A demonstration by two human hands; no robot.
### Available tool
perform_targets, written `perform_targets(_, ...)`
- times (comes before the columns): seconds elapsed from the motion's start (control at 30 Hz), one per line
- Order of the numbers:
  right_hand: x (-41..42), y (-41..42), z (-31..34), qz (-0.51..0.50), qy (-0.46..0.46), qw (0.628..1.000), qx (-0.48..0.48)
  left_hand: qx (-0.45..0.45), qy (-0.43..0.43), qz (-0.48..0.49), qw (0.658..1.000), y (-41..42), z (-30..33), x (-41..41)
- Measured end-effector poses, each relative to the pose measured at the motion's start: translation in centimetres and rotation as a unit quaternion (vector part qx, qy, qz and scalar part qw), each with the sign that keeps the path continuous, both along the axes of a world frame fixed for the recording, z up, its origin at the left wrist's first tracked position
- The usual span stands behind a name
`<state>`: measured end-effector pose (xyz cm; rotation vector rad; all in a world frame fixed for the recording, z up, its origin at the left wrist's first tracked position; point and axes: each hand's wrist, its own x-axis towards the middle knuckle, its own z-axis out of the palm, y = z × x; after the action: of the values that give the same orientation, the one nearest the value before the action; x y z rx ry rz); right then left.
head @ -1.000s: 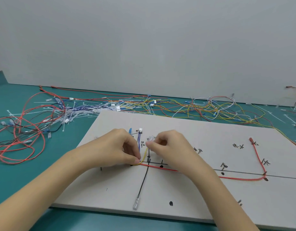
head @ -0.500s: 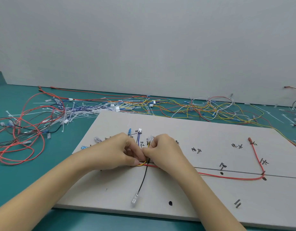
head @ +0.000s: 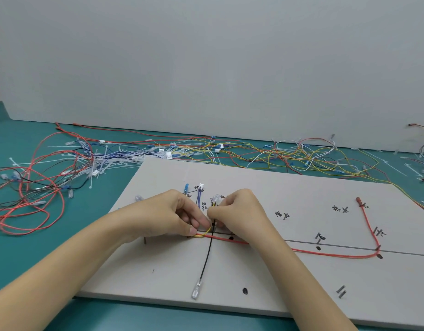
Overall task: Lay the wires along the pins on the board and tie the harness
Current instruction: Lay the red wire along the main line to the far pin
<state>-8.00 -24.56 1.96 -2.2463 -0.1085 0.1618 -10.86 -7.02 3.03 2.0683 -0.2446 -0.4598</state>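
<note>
Yellow wire point(head: 204, 231) pinched by left hand point(head: 172, 216) on grey board point(head: 289, 192); right hand point(head: 239, 215) curled, gripping same wires beside black wire point(head: 207, 256).

One view only, taken from the head of the person, looking forward and down over both forearms. Close to the board point(head: 289, 187), with the left hand point(head: 163, 216) and the right hand point(head: 239, 216) meeting near the middle of the picture. Further off, the green table point(head: 27, 254) with loose wires point(head: 139, 156), and behind it a plain grey wall point(head: 206, 68) filling the upper half.
</note>
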Motion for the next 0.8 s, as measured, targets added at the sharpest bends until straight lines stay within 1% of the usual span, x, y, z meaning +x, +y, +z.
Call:
perform_targets(0.2,0.2,-0.2,-0.2,0.004,0.015,0.999,0.041,-0.021,0.011,0.014,1.000,0.0,0.1,0.0)
perform_targets(0.37,0.3,-0.4,-0.1,0.008,0.021,0.999,0.046,-0.026,0.012,0.018,0.999,-0.1,0.1,0.0)
perform_targets(0.43,0.4,-0.6,0.0,0.012,0.025,0.999,0.043,-0.034,0.020,0.003,0.999,-0.1,0.3,-0.2)
perform_targets(0.47,0.5,-0.8,0.2,0.016,0.029,0.999,0.036,-0.026,0.021,-0.009,0.999,-0.2,0.3,-0.3)
perform_targets(0.57,0.6,-1.2,0.5,0.035,0.039,0.998,0.019,0.038,-0.005,-0.040,0.998,-0.9,0.0,-0.6)
perform_targets(0.63,0.6,-1.2,0.5,0.037,0.038,0.998,0.016,0.052,-0.012,-0.049,0.997,-1.2,0.0,-0.7)
perform_targets(0.7,0.5,-1.1,0.4,0.035,0.035,0.999,0.017,0.045,0.004,-0.039,0.998,-0.9,0.3,-0.6)
perform_targets(0.8,0.4,-1.1,0.3,0.033,0.032,0.999,0.026,-0.004,0.029,-0.017,0.999,-0.2,0.6,-0.4)
